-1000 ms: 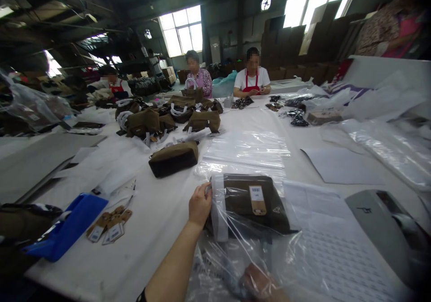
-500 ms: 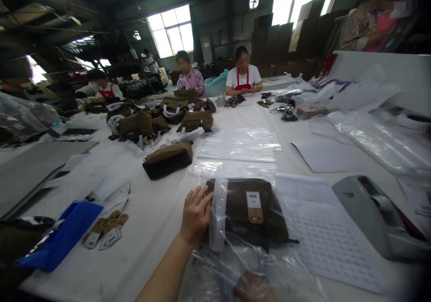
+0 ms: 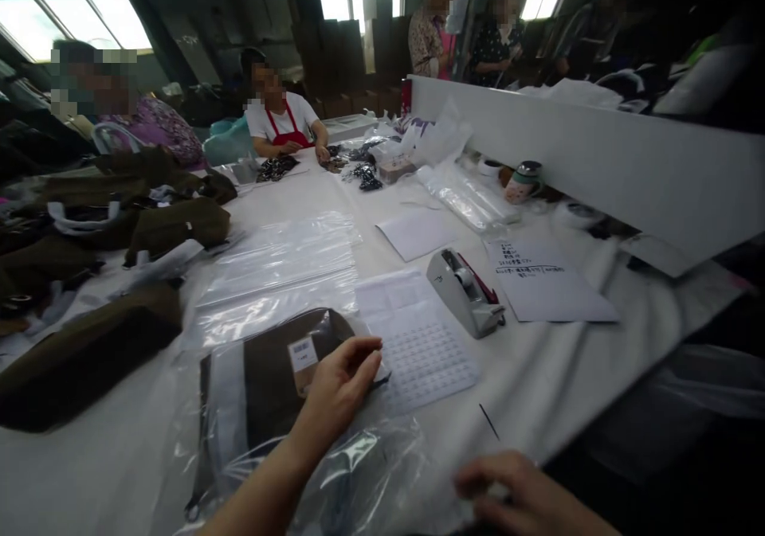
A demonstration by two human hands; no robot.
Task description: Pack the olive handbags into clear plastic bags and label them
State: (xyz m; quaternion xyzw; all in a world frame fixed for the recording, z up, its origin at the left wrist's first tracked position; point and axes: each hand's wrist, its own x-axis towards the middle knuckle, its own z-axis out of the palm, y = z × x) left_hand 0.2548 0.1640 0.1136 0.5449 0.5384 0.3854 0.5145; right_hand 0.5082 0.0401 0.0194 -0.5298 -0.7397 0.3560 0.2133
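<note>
A dark olive bag [image 3: 268, 385] in a clear plastic bag lies on the white table, with a tag [image 3: 304, 358] showing on its front. Over the bag's right edge is my left hand [image 3: 343, 381], its fingers bent and apart from the thumb, with nothing visible held. My right hand [image 3: 514, 488] is at the bottom right, above the table edge, fingers curled and blurred; whether it holds anything is unclear. Flat clear plastic bags [image 3: 280, 269] lie just behind the packed bag. A printed sheet [image 3: 427, 353] is to its right.
A grey tape dispenser [image 3: 463, 289] and a handwritten sheet [image 3: 547, 281] lie to the right. Olive bags [image 3: 173, 229] are piled at the left. A person in a red apron [image 3: 287, 122] sits across the table. A white partition [image 3: 586, 154] runs along the right.
The view has turned right. My left hand has moved from the packed bag's left edge to its right side. My right hand, earlier blurred beneath plastic, now shows at the lower right, clear of it.
</note>
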